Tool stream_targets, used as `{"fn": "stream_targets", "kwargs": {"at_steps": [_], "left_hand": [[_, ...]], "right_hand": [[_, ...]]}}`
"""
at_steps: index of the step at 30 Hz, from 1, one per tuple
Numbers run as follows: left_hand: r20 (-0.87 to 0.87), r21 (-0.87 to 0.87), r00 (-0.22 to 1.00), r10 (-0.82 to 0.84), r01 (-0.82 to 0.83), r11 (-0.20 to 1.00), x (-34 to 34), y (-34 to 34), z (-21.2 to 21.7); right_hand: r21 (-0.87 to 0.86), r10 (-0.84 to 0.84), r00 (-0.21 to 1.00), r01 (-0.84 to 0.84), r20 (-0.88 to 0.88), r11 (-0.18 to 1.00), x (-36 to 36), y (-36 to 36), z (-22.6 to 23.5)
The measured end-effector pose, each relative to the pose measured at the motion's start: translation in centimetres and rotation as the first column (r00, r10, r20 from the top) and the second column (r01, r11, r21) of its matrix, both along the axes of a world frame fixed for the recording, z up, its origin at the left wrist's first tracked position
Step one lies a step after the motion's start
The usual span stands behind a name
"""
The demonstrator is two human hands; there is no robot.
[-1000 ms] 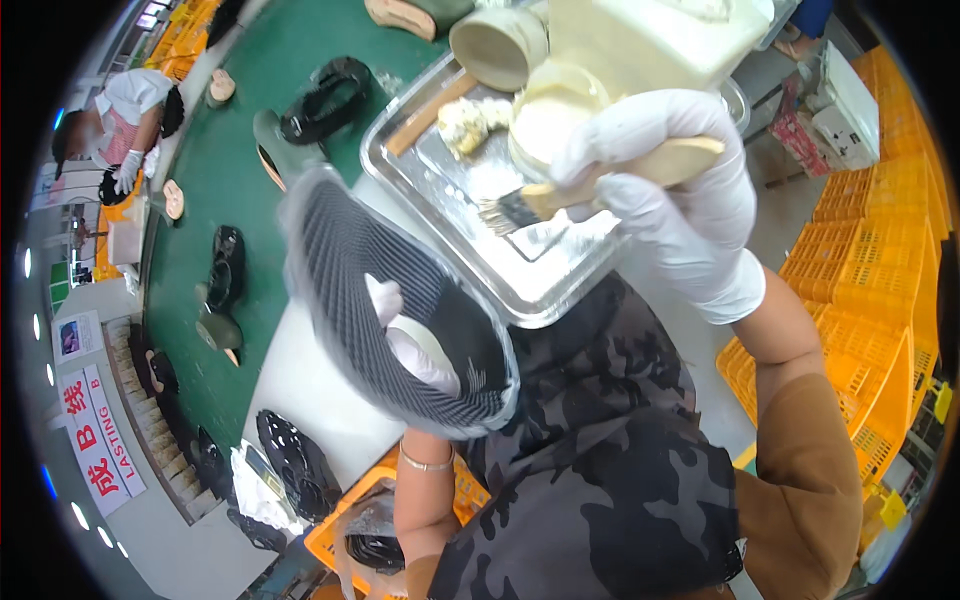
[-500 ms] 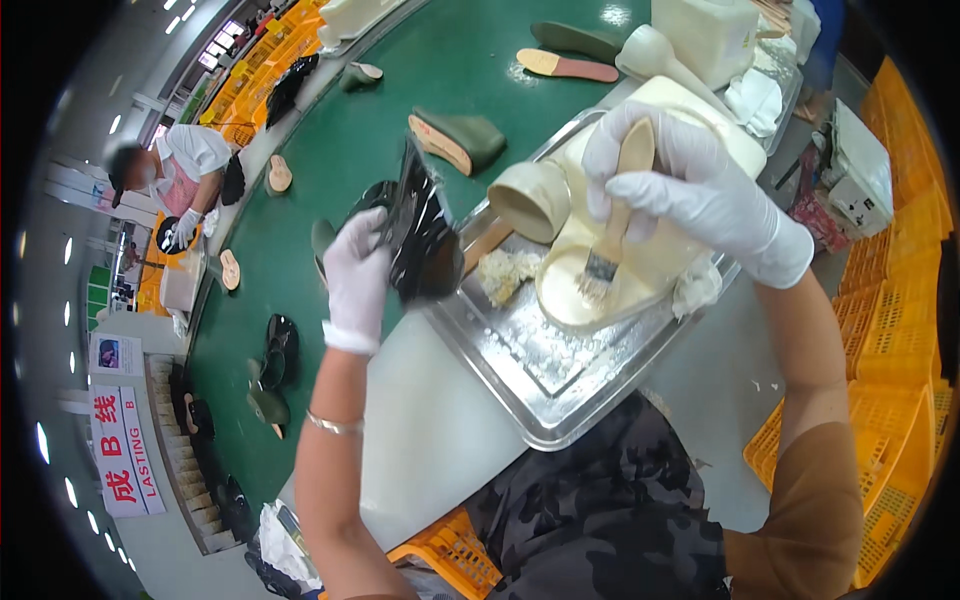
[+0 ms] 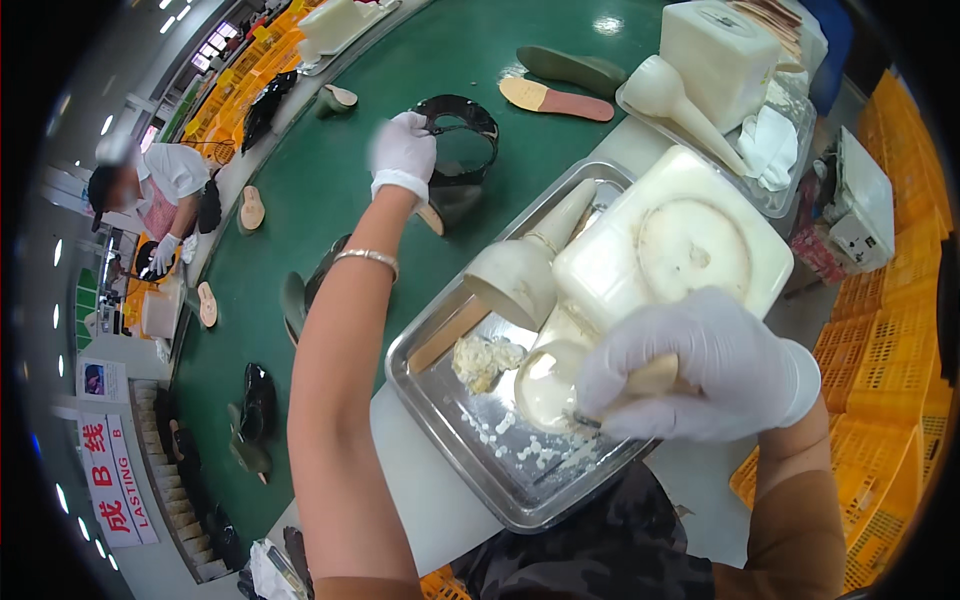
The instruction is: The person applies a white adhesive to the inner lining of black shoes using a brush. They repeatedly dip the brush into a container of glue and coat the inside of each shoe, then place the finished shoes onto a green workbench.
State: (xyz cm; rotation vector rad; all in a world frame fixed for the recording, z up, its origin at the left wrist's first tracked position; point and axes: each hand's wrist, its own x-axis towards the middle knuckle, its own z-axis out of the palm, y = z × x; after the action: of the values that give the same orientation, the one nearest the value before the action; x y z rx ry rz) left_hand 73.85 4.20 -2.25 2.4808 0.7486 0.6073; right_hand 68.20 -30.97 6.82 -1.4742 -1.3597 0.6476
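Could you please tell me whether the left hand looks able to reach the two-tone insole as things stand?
Probably yes: the insole lies uncovered on the green table. The black shoe at the left hand is between them, so the hand would likely have to pass over or around it.

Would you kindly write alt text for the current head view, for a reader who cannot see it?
A person's gloved right hand grips a wooden-handled brush beside the mouth of a cream container in a metal tray, while the gloved left hand touches a black shoe upper over a green surface. A pink-and-yellow insole lies beyond.
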Motion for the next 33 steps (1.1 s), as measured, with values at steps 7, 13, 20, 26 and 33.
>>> {"fn": "stream_targets", "kwargs": {"at_steps": [7,13,20,26,33], "left_hand": [[-0.086,0.056,0.988,0.131,-0.126,0.990,2.6,-0.6,-1.9],[0.234,-0.005,0.957,-0.170,0.176,0.984,-4.7,0.4,-2.7],[0.136,-0.331,0.986,-0.100,0.140,0.933,-28.6,-6.1,-2.4],[-0.006,-0.268,0.982,0.189,-0.184,0.946,-48.6,-13.9,-2.0],[0.054,0.510,0.755,0.654,-0.584,0.632,-63.2,-18.2,2.3]], "right_hand": [[-0.147,0.026,0.990,-0.005,0.137,0.989,0.2,-0.1,1.0],[-0.088,-0.035,0.999,0.033,-0.025,0.996,-0.2,0.0,0.4],[0.028,-0.098,0.977,0.105,-0.187,0.994,-1.2,0.4,0.2],[-0.066,-0.491,0.868,0.495,0.071,0.866,-0.3,-1.4,-2.9],[-0.215,-0.342,0.933,0.314,-0.109,0.925,10.6,-3.8,-6.9]]}}
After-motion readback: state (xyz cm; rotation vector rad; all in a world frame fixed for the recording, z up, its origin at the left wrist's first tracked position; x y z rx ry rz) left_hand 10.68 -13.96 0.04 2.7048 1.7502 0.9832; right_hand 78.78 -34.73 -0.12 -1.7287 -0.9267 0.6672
